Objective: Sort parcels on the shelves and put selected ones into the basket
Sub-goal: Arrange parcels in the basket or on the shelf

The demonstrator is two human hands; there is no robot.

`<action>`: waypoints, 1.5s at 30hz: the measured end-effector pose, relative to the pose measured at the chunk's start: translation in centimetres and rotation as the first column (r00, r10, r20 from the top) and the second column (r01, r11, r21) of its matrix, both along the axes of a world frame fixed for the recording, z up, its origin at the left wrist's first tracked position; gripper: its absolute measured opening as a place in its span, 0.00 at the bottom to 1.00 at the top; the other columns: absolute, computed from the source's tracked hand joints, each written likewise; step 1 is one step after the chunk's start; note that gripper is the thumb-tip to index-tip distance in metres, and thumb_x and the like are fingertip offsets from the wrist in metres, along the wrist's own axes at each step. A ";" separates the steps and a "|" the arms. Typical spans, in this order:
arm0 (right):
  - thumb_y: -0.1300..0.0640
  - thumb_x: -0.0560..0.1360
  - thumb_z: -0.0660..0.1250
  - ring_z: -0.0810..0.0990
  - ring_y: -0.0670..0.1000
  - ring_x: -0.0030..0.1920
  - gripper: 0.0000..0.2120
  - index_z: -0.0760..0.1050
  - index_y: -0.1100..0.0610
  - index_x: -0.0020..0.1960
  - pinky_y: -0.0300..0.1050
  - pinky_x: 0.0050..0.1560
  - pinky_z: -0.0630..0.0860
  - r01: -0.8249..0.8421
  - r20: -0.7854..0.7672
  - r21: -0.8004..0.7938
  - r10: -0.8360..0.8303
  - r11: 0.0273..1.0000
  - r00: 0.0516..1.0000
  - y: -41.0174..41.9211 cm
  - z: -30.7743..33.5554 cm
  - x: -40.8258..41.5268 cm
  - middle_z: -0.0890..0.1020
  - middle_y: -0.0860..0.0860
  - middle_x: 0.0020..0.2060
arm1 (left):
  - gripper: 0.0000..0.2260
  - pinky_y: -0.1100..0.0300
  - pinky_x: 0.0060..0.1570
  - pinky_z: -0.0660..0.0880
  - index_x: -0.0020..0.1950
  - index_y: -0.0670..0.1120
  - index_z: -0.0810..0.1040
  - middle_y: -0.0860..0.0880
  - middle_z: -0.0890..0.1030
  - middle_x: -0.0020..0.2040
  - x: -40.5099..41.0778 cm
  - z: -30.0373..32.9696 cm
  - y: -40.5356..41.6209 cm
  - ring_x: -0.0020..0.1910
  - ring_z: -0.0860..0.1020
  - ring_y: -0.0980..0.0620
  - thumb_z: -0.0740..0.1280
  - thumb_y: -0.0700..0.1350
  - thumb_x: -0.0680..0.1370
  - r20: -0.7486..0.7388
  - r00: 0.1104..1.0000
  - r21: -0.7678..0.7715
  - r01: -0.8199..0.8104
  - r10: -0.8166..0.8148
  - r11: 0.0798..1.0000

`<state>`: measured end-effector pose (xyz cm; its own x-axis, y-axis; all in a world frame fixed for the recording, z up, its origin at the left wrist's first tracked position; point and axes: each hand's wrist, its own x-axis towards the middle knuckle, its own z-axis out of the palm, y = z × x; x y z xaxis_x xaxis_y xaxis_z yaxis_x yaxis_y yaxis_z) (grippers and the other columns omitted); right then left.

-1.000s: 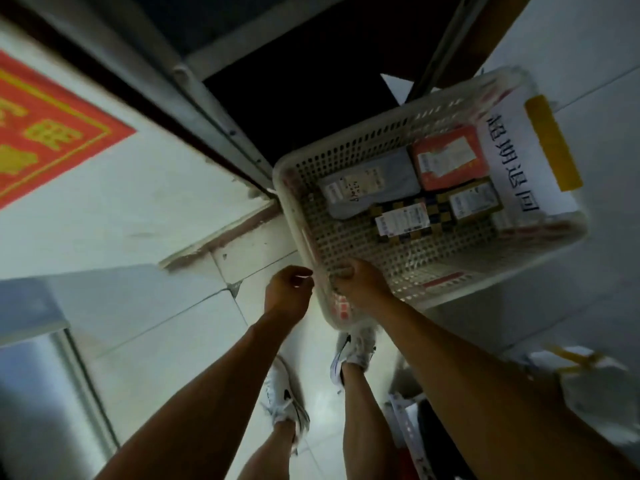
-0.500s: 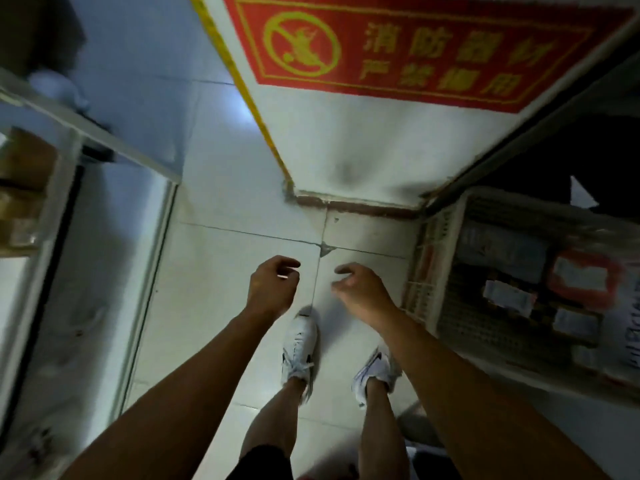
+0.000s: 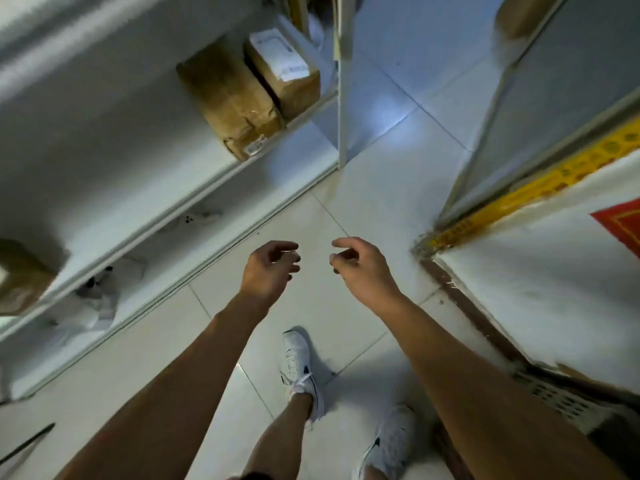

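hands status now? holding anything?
Left hand: open, fingers loosely curled, holding nothing.
Right hand: open, fingers loosely curled, holding nothing.

Parcel storeroom: white metal shelves (image 3: 221, 174) holding taped cardboard parcels (image 3: 230, 95), tiled floor (image 3: 381, 168).

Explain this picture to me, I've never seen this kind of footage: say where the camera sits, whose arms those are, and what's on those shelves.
The camera is worn on a person's head and looks down. The two arms are that person's own: left hand and right hand hang loosely curled over the tiled floor, holding nothing. Below are their white sneakers. To the left stands a white shelf unit with two brown cardboard parcels side by side, one labelled. Soft white bags lie on the lowest shelf. At bottom right, a corner of the perforated plastic basket shows.
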<state>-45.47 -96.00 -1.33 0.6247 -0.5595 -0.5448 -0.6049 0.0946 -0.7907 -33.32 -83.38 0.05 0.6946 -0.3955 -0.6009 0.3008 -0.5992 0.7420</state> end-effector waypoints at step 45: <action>0.46 0.53 0.82 0.79 0.63 0.62 0.44 0.79 0.58 0.67 0.66 0.59 0.78 -0.166 0.202 0.870 -0.029 0.463 0.979 -1.4 -7.4 18.2 0.80 0.62 0.63 | 0.26 0.48 0.55 0.81 0.68 0.48 0.77 0.43 0.83 0.61 19.0 -8.7 0.9 0.59 0.82 0.43 0.68 0.62 0.76 -0.604 0.768 -0.372 -0.508 0.213 0.777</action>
